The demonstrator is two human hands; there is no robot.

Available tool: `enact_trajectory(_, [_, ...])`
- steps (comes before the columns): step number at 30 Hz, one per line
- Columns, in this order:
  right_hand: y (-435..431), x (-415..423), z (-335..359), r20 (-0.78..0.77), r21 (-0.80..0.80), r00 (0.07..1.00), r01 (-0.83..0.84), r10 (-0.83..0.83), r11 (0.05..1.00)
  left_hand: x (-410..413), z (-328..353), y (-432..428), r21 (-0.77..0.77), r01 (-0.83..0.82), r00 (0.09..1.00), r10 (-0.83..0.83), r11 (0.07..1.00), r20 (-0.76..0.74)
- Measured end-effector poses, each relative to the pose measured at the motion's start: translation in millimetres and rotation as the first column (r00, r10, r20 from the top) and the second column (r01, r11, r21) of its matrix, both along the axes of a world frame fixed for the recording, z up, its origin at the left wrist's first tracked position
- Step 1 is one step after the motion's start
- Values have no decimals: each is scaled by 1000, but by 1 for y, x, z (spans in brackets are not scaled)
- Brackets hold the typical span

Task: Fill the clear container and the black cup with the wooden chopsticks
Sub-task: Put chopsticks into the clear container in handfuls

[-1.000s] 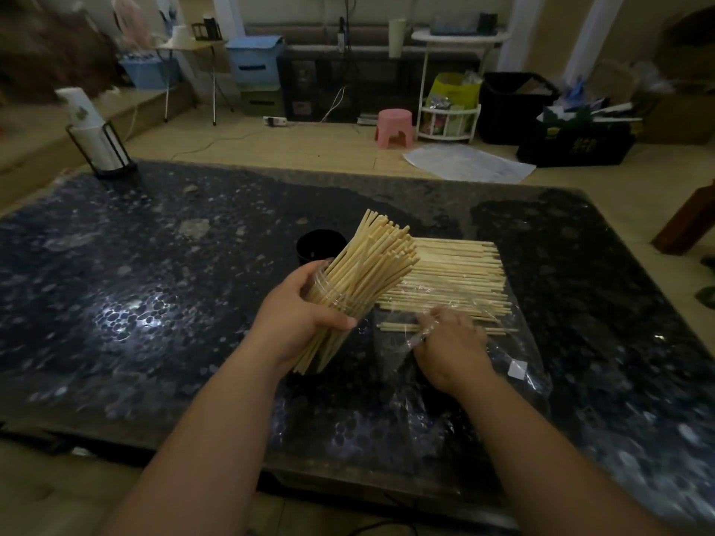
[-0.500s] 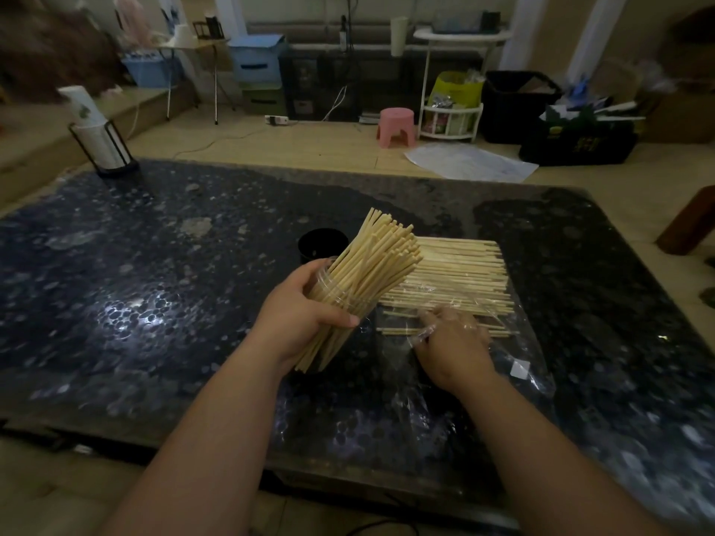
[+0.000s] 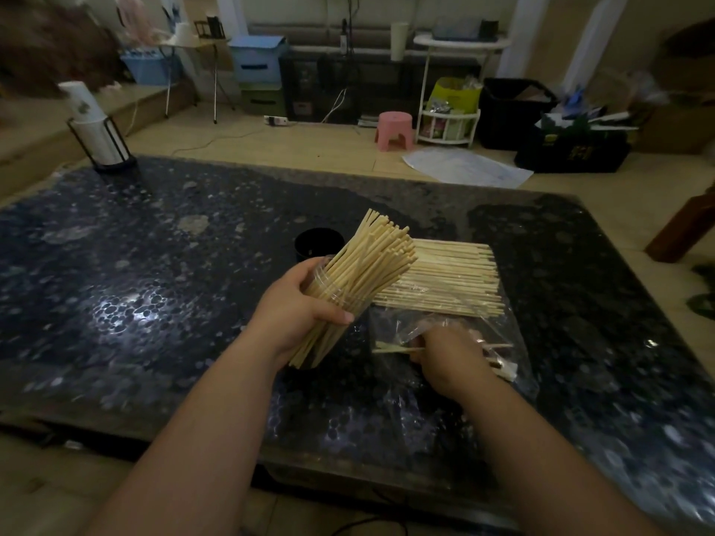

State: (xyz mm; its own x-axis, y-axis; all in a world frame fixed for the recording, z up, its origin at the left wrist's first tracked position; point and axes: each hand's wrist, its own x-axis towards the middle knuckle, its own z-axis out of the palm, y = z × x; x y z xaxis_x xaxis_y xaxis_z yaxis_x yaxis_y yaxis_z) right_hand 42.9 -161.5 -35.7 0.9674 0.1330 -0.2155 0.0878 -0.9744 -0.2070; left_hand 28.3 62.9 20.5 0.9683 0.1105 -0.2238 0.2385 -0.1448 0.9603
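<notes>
In the head view there is one clear cylindrical plastic container (image 3: 340,294). It is tilted, with its mouth toward the upper right, above the dark speckled stone table (image 3: 154,265). It is packed with a bundle of pale wooden chopsticks (image 3: 375,253), too many to count, and their ends fan out past the rim. One round black cup (image 3: 318,243) stands on the table just behind it. A flat pile of chopsticks (image 3: 445,280) lies to the right, on one clear plastic bag (image 3: 514,365).

The left hand (image 3: 298,307) wraps around the container, with the thumb across the front. The right hand (image 3: 449,357) is low on the bag, and its fingers are curled around a few loose chopsticks (image 3: 390,348). They are blurred, so I cannot count them.
</notes>
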Motion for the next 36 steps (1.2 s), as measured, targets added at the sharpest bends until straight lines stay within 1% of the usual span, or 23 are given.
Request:
enact_trajectory(3, [-2,-7,1,-5,28,999,-38,39,999,-1,1,-1,11,4,1000,-4,1000,13])
enact_trajectory(11, [-6,-25,-6,47,-91,995,-81,85,993,-3,-1,-9,46,8,1000,-10,999,29])
enact_trajectory(16, [-7,-37,9,98,-137,988,-104,118,985,-5,-1,-13,80,16,999,-19,997,48])
enact_trajectory(20, [-12,-42,29,24,-68,988,-150,152,986,-8,3,-15,91,33,997,-39,995,72])
enact_trajectory(24, [-12,-47,43,23,-18,986,-167,167,986,-9,5,-18,101,31,996,-39,994,81])
enact_trajectory(27, [-15,-49,54,63,-16,984,-164,165,986,-8,4,-19,105,21,996,-30,994,85])
enact_trajectory(31, [-18,-54,75,194,-21,965,-174,174,985,-6,4,-17,94,13,997,-20,995,71])
enact_trajectory(34, [-20,-55,86,283,-49,948,-139,147,989,-6,3,-15,92,20,998,-25,996,58])
enact_trajectory(36, [-22,-52,90,307,-79,943,-108,127,991,-5,3,-14,109,28,999,-33,994,40])
